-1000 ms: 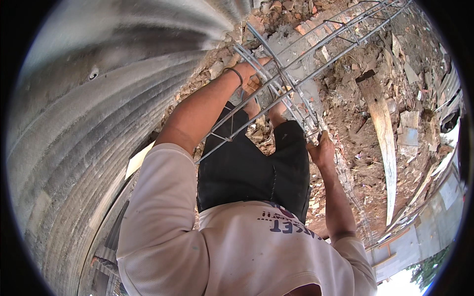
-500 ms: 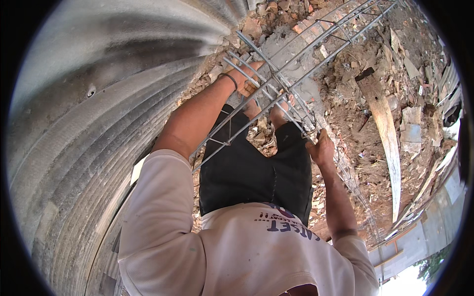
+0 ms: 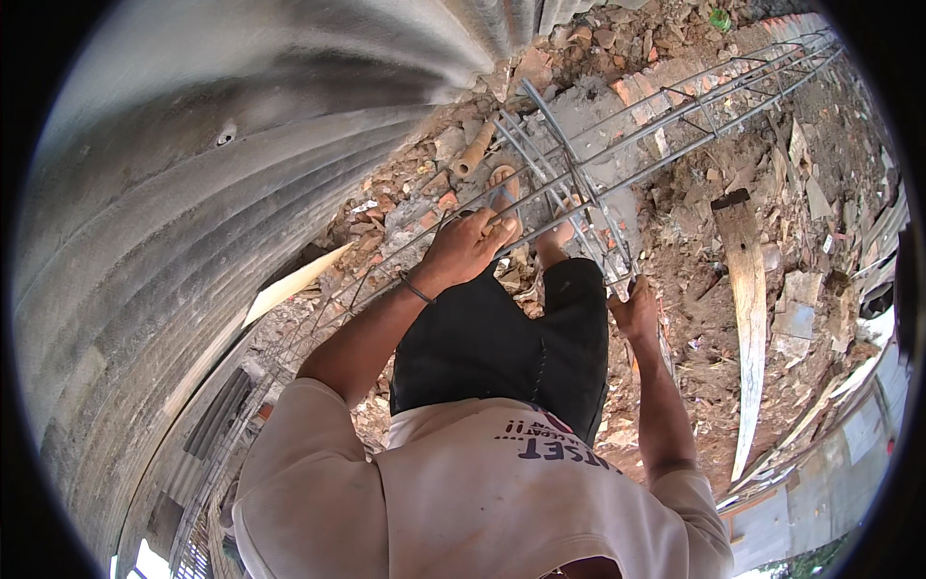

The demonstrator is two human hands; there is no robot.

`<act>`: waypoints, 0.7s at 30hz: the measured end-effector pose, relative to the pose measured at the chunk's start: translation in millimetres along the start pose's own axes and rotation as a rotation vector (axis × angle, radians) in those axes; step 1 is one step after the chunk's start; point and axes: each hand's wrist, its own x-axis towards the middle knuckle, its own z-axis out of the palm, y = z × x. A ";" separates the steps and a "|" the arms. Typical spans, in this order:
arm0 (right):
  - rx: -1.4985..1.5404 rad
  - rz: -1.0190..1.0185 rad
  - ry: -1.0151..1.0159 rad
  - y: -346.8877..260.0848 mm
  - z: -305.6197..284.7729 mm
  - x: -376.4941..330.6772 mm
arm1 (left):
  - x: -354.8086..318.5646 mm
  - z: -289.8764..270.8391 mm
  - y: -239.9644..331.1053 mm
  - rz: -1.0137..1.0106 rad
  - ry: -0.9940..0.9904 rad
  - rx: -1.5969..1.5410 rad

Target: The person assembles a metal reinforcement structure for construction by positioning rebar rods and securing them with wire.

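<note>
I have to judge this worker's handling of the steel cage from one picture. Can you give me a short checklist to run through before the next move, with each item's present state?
1. Left hand has a grip on the rebar cage: ok, its fingers curl over a long bar.
2. Right hand has a grip on the cage: ok, it is closed on the cage's near lower end.
3. Hands protected: not ok, both are bare; only a thin wristband shows.
4. Feet protected: not ok, open sandals among the bars.
5. Footing: not ok, the ground is loose brick rubble.
6. Far end of the cage free: cannot tell.
</note>
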 end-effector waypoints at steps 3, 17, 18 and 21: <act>-0.072 0.020 -0.028 -8.2 -4.1 3.8 | -3.4 -31.9 26.4 -0.083 -0.051 -0.313; -0.053 0.180 -0.083 3.2 -7.0 10.7 | 28.8 -8.3 -2.0 -0.043 -0.139 -0.274; -0.075 0.149 -0.066 2.9 -7.9 11.4 | 28.7 -7.7 -1.3 -0.056 -0.143 -0.267; -0.094 0.152 -0.062 0.1 -10.4 16.6 | 35.1 -4.6 -4.4 -0.022 -0.143 -0.291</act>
